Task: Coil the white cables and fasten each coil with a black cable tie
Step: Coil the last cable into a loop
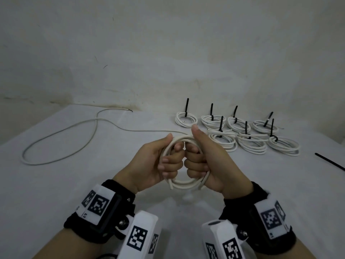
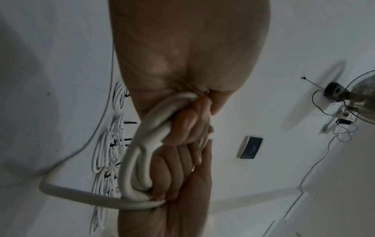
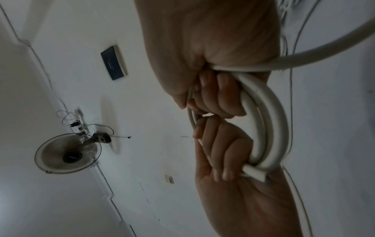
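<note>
Both my hands hold one white coil above the table.

My left hand [image 1: 156,161] and right hand [image 1: 211,157] curl their fingers through the coil [image 1: 183,182], thumbs pressed on its top. Its loose tail [image 1: 61,135] lies on the table [image 1: 74,184] to the left. Seven tied coils [image 1: 237,133] lie behind on the right, and one tie [image 1: 329,161] is near the right edge.

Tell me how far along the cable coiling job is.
Done: seven tied white cable coils lie at the table's far right, each with a black tie. In hand: the left hand and right hand both grip a half-wound white coil. Left: its loose white cable tail still trails over the table; then fasten it, likely with the spare black cable tie.
</note>
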A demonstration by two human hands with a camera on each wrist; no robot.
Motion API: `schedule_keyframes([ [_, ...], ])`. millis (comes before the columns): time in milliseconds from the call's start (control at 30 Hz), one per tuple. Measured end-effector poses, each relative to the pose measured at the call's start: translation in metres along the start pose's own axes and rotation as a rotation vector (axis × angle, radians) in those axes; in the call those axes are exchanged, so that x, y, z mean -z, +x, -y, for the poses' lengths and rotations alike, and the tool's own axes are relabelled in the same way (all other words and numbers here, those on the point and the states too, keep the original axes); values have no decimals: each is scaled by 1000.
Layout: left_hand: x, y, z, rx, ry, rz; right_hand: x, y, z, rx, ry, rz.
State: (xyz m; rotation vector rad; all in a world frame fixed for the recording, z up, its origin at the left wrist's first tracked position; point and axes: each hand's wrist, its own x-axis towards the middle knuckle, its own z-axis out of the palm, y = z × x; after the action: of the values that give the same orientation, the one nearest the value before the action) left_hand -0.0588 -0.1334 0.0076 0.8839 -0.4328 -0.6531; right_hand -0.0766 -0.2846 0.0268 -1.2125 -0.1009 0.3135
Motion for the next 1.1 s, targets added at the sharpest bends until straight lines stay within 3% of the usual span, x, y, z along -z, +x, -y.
schedule_keyframes([
  [67,-2,0,0,-27,26,-48,-1,-1,1,82,33,-63],
  [133,0,4,4,-65,168,-241,-2,-1,4,178,168,-100],
  [200,4,5,9,-6,452,-450,-3,-2,8,266,321,-109],
  [233,8,5,12,82,588,-490,-3,-3,9,302,376,-107],
  [300,10,2,17,313,616,-415,-6,-4,7,346,446,-89],
  [367,7,2,23,394,536,-278,-11,-4,2,355,488,-72],
  [433,1,4,24,257,464,-227,-15,-4,-3,354,511,-63],
  [533,2,5,18,58,354,-382,-17,-3,-6,391,500,-130],
  [733,6,5,6,-111,579,-523,-5,4,-9,448,415,-466],
  [867,1,1,3,-327,911,-583,-4,9,-15,343,410,-439],
  [933,3,-1,0,-379,976,-539,-4,10,-16,301,398,-400],
  [1100,4,-2,-5,-306,869,-376,-1,9,-12,212,390,-338],
])
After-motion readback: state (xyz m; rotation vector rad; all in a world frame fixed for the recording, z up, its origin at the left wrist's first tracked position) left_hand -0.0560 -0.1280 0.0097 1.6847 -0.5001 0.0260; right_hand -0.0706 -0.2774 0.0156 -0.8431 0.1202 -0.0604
